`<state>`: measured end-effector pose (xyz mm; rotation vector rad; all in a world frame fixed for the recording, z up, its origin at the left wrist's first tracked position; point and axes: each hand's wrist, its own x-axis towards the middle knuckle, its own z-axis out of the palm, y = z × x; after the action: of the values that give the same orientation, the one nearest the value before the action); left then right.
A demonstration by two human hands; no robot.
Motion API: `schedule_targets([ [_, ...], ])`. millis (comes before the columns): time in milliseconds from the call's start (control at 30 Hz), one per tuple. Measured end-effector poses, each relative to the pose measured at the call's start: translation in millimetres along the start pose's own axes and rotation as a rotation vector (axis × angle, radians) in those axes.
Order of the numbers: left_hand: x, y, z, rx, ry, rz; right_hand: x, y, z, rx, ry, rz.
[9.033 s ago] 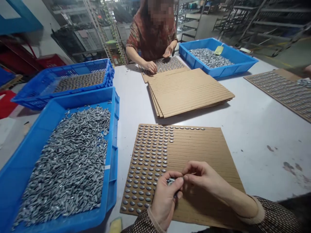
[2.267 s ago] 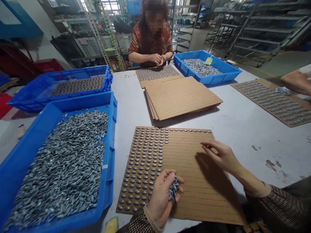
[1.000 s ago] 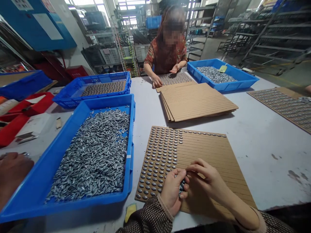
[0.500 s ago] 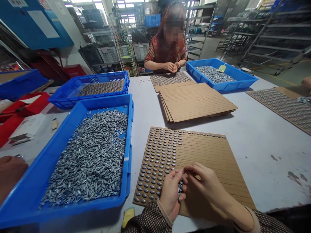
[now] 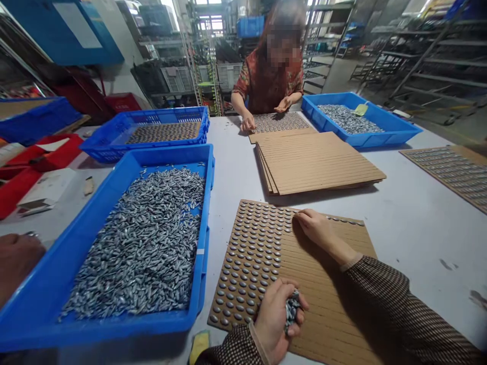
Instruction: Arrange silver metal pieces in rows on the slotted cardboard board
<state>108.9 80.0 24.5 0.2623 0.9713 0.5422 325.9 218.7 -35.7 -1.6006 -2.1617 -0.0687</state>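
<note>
My left hand (image 5: 274, 318) is cupped, its fingers curled round a handful of small grey spindle-shaped metal pieces (image 5: 292, 310). It rests low over a brown grooved cardboard sheet (image 5: 323, 294). Rows of the same pieces (image 5: 247, 253) lie along the grooves on the sheet's left side, and one row runs along its far edge. Near that far edge my right hand (image 5: 314, 227) touches the sheet, thumb and fingertips pressed together at the end of a row. Whatever sits between those fingertips is hidden.
Left stands a blue tray (image 5: 208, 228) heaped with loose pieces. Beyond my sheet lies a stack of cardboard sheets (image 5: 319, 162). A co-worker (image 5: 272, 81) sits opposite beside another blue tray (image 5: 399, 136). Another person's hand (image 5: 19, 261) is at the left edge; a yellow sponge (image 5: 200, 345) lies nearby.
My right hand has moved away from my left hand to the sheet's far part. The left hand still holds its pieces, now more exposed. The co-worker's hands have moved apart.
</note>
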Motion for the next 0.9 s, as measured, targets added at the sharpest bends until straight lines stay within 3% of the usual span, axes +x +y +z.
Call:
schedule_targets([
  [600,3.8,-5.5,-3.0,0.037,-0.017,0.024,0.6,-7.8,5.2,-0.219,-0.066,-0.044],
  [900,8.7,-6.1,-8.3,0.029,-0.022,0.044,3.3,-14.0,-1.4,-0.19,-0.101,-0.072],
])
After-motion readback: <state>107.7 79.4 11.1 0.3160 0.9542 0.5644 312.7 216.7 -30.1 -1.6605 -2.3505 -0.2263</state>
